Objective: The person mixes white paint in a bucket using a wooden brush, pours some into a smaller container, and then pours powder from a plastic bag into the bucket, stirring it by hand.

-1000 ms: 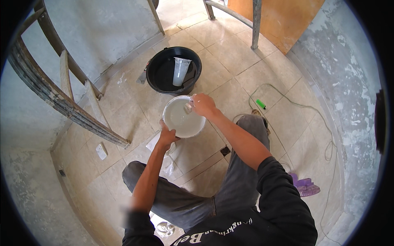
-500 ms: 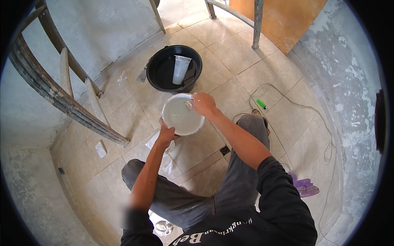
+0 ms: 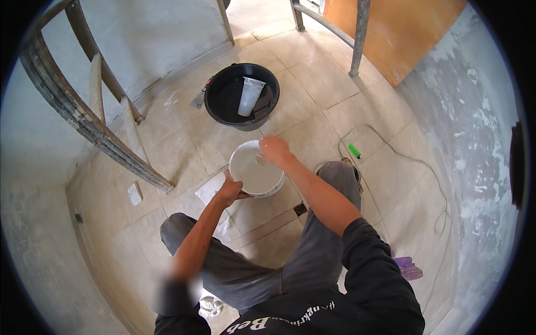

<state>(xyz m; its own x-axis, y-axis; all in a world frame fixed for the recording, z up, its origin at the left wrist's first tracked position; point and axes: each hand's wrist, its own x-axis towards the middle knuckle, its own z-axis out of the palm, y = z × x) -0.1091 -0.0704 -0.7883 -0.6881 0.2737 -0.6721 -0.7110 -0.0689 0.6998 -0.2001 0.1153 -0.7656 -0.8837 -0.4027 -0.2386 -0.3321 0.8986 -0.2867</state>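
A white bucket (image 3: 252, 173) holding pale grey liquid sits just ahead of my knees, above the tiled floor. My left hand (image 3: 231, 188) grips its near left rim. My right hand (image 3: 273, 149) is closed at the far right rim, fingers dipped toward the inside; what it holds is hidden. I am crouched, with grey trousers and a black top below the bucket.
A black tub (image 3: 242, 96) with a clear plastic cup (image 3: 249, 96) inside stands further ahead, a trowel (image 3: 200, 98) at its left. A wooden ladder (image 3: 95, 120) leans at left. A green object (image 3: 354, 151) and thin cord (image 3: 419, 167) lie right. Purple gloves (image 3: 407, 268) lie lower right.
Both hands and the white bucket stay almost in place; my right hand shifts slightly along the far rim.
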